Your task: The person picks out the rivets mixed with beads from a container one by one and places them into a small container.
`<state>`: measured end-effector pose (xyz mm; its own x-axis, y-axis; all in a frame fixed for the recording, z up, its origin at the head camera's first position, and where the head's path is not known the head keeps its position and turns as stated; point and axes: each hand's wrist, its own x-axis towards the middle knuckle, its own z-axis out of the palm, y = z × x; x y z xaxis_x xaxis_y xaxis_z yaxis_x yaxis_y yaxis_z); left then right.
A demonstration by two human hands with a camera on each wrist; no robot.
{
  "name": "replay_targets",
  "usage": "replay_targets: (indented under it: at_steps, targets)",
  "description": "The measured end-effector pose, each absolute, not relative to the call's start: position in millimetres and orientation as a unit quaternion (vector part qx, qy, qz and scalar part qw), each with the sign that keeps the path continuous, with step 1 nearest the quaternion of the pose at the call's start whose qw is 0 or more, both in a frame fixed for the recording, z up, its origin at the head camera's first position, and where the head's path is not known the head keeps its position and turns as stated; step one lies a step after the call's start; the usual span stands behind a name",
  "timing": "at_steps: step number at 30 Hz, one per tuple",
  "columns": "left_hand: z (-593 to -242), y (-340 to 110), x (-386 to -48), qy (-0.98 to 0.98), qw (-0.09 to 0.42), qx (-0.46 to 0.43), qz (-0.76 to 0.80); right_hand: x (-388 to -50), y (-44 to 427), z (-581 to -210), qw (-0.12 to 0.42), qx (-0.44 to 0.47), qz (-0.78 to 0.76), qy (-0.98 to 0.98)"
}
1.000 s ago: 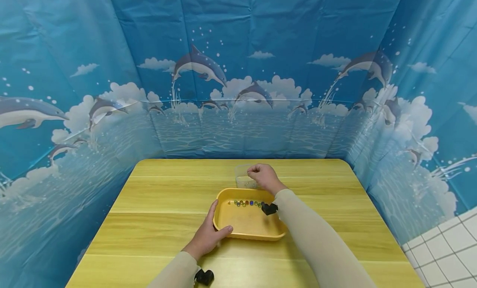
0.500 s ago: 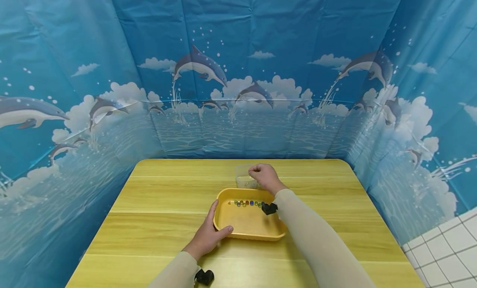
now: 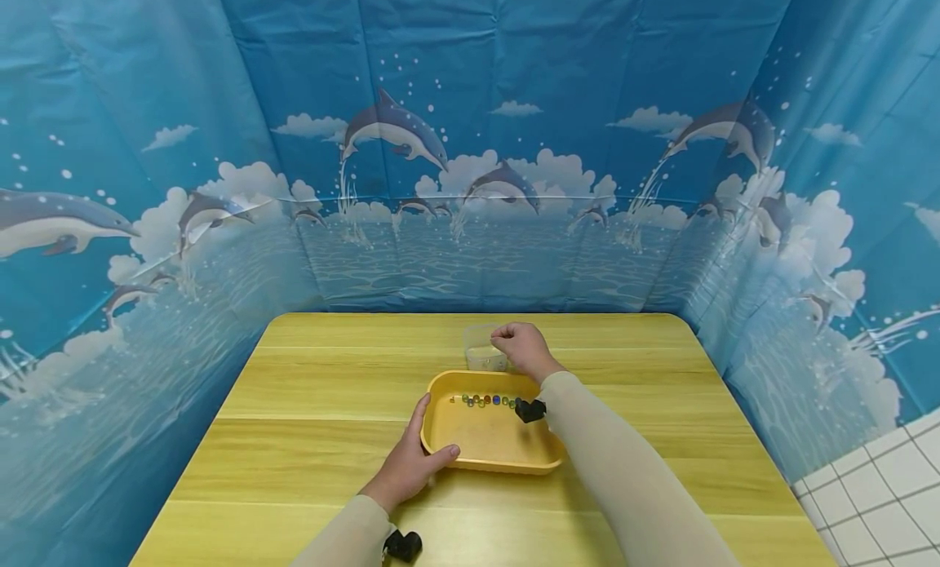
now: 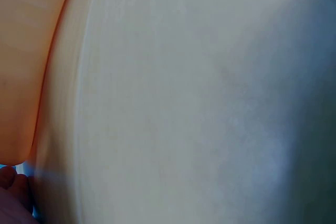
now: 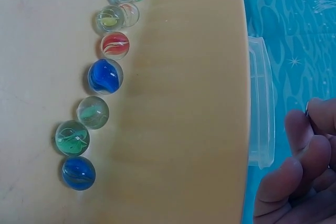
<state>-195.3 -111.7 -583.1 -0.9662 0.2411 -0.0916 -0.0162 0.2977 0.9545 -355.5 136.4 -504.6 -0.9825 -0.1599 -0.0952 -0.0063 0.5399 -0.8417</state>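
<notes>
My left hand (image 3: 411, 462) grips the near left corner of a yellow-orange plastic tray (image 3: 499, 467), thumb over the rim and fingers along the outer side. Behind the tray stands a small clear plastic box (image 3: 476, 361) with small bits in it. Over that box, my right hand (image 3: 523, 348) has thumb and forefinger pinched together. A tiny dark sliver (image 5: 307, 109) shows between those fingertips; its kind is too small to make out. Inside the tray, several glass marbles lie in a row along the far side, among them a blue marble (image 5: 105, 76) and a red-swirled marble (image 5: 115, 45).
A tiny gold-coloured piece (image 3: 451, 400) lies in the tray left of the marbles. The wooden table (image 3: 308, 453) reaches back to a blue dolphin-print curtain (image 3: 470, 257) that hangs on several sides. White tiles (image 3: 874, 489) show at the right.
</notes>
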Motion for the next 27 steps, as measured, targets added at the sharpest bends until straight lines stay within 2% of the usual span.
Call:
replay_targets:
  at_steps: [27]
  targets:
    - [-580.9,-110.5,-194.7,0.8,0.109,0.064,0.586,-356.9,133.8,-507.7,0.08,-0.041,-0.476,0.875]
